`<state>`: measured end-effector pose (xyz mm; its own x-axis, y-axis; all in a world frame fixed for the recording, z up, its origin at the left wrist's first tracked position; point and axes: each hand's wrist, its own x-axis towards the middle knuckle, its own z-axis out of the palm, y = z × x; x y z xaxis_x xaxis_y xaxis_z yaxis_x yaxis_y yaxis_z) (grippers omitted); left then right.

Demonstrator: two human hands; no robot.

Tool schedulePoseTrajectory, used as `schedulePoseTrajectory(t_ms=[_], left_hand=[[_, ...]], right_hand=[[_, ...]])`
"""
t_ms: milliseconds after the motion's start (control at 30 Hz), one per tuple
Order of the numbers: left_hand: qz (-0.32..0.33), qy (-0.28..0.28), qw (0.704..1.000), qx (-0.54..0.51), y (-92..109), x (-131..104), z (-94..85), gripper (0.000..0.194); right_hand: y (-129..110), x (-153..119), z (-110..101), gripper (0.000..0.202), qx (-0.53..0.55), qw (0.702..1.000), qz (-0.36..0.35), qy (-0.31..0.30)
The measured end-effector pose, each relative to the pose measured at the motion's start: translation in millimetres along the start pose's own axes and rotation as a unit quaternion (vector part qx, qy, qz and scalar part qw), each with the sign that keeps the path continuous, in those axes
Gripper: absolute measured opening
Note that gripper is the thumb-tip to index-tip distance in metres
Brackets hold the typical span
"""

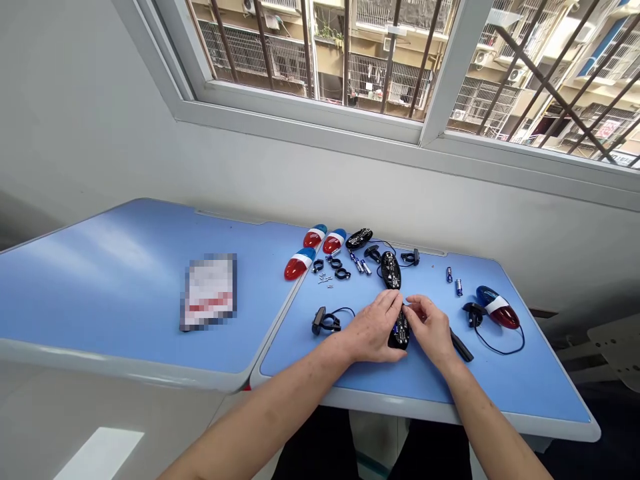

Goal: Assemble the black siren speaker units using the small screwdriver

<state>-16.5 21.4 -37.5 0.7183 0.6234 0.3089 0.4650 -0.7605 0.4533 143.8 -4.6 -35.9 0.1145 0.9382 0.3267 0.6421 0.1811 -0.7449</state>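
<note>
A black oval housing lies on the blue table between my hands, with a blue battery partly showing in it. My left hand is wrapped over its left side, thumb near the lower end. On the right edge of the same housing, my right hand presses with thumb and index finger pinched; whether a small part is between them is hidden. Just beyond my fingertips lies a second black housing. A black-handled tool lies right of my right hand, and a black clamp with a cable is to the left.
Red, white and blue covers, black rings, small screws and several batteries lie behind my hands. A finished-looking light with a cable sits at the right. A blurred packet rests on the left table.
</note>
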Motion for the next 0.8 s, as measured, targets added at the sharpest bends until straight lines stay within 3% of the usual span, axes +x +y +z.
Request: schedulePoseTrajectory(t_ms=[100,300,600,800], left_hand=[[-0.008,0.003,1.0,0.002,1.0,-0.6,1.9,0.101],[-0.031,0.016,0.999,0.009,5.8,-2.5,8.2,0.1],[-0.074,0.056,0.996,0.006,14.0,-1.8,7.9,0.096],[-0.105,0.052,0.992,-0.039,23.1,-2.1,-11.8,0.093]], right_hand=[[-3.4,2.6,-3.4,0.028,-0.035,0.999,0.035,-0.016],[-15.1,5.1,-8.7,0.026,-0.228,0.971,0.01,-0.072],[-25.9,2.4,-2.0,0.024,-0.326,0.944,-0.027,-0.044],[-23.3,5.5,-6.1,0.026,-0.279,0.951,-0.133,-0.003]])
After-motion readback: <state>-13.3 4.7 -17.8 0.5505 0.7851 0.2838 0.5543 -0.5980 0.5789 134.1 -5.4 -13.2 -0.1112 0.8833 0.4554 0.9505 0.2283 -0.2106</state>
